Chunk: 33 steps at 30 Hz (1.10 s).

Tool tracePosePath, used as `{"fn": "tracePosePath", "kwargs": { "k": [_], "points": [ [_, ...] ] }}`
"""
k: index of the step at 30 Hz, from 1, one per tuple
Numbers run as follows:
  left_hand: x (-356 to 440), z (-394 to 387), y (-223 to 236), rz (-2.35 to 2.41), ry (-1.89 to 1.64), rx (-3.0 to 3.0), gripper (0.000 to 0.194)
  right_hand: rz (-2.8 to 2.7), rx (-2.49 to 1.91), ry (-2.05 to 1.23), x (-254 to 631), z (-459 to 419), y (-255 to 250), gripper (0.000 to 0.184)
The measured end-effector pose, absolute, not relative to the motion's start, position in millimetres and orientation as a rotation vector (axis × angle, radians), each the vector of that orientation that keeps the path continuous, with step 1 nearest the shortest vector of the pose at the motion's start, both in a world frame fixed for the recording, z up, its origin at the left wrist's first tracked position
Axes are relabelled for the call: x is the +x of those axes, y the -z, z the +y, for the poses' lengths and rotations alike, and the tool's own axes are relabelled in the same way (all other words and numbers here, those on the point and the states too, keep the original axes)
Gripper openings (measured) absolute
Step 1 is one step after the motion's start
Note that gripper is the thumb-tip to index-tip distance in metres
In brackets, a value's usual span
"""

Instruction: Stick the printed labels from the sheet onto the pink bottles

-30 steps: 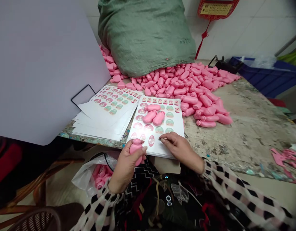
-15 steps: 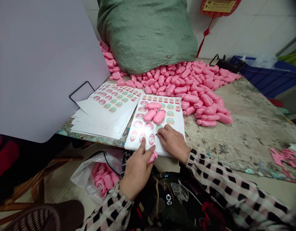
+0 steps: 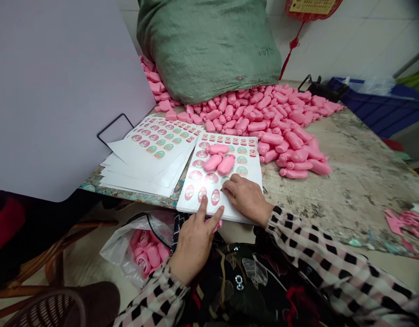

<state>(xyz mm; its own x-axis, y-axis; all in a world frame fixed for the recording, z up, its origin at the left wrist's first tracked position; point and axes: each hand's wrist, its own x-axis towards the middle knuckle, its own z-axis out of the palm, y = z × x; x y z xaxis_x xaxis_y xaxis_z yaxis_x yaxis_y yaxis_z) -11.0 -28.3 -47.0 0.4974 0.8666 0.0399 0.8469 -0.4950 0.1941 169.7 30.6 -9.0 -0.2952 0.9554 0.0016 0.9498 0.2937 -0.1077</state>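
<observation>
My left hand lies at the near edge of a stack of sticker sheets. Its index finger and thumb stretch onto the paper, while the palm and other fingers hold a small pink bottle, mostly hidden. My right hand rests on the same stack, fingertips pinched beside an oval pink sticker. A small dark tip shows at those fingertips; I cannot make out what it is. Three more pink bottles lie together on the sheet, above my hands.
A heap of pink bottles spills from under a green sack. Loose sticker sheets lie to the left, beside a pale panel. Below hangs a plastic bag of pink bottles. Pink scraps lie right; a blue crate stands beyond.
My left hand has turned slightly over the pink bottle, so less of the bottle shows. My right hand stays pinched at nearly the same spot beside the sticker.
</observation>
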Motion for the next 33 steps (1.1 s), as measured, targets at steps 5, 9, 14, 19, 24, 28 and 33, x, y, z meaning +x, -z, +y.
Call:
{"fn": "tracePosePath", "kwargs": {
  "k": [5, 9, 14, 19, 24, 28, 33],
  "points": [
    [-11, -27, 48, 1.479, -0.205, 2.596, 0.051, -2.504, -1.797, -0.167, 172, 31, 7, 0.032],
    [-10, -28, 51, 1.483, -0.217, 2.601, 0.052, -2.488, -1.782, -0.249, 175, 31, 8, 0.031],
    [-7, -31, 57, 1.487, -0.223, 2.583, 0.056, -2.41, -1.784, -0.334, 174, 25, 13, 0.026],
    [-7, -31, 61, 1.491, -0.236, 2.569, 0.054, -2.261, -1.858, -0.357, 167, 15, 22, 0.023],
    [-6, -30, 61, 1.509, -0.207, 2.579, 0.056, -2.213, -1.861, -0.422, 162, 6, 24, 0.021],
    [-6, -29, 59, 1.511, -0.149, 2.61, 0.058, -2.217, -1.827, -0.494, 161, 3, 21, 0.021],
    [-6, -29, 58, 1.509, -0.124, 2.581, 0.059, -2.245, -1.759, -0.539, 159, 1, 19, 0.022]
  ]
}}
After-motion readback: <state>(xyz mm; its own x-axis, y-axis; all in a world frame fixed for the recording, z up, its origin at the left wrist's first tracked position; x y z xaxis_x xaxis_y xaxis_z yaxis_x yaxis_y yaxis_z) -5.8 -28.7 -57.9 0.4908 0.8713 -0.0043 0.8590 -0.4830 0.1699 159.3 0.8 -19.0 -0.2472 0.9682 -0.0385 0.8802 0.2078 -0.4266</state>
